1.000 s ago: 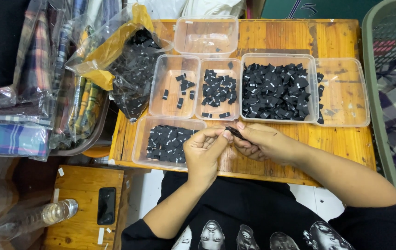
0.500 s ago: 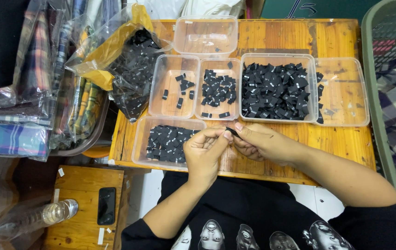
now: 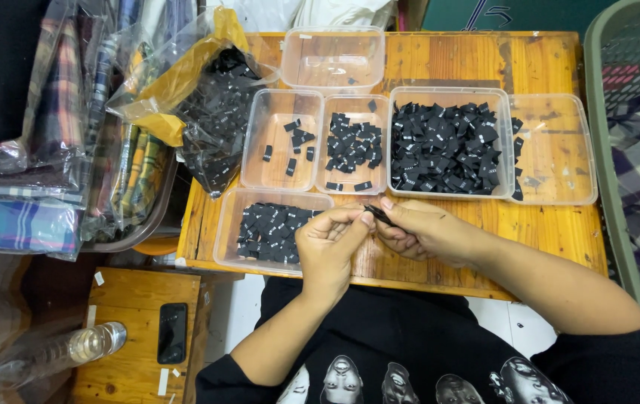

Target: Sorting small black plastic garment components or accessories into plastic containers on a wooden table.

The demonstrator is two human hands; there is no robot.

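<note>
Both hands meet over the table's (image 3: 559,232) front edge: right hand (image 3: 428,233) and left hand (image 3: 329,243) are pinching one small black label (image 3: 381,217) between their fingertips. It's tiny, so I'd guess it could slip and fall into the wrong tray. Clear rectangular trays hold black labels: a full one (image 3: 447,150) dead ahead, a sparser one (image 3: 354,146) beside it. A clear bag (image 3: 215,112) of more sits at the left.
</note>
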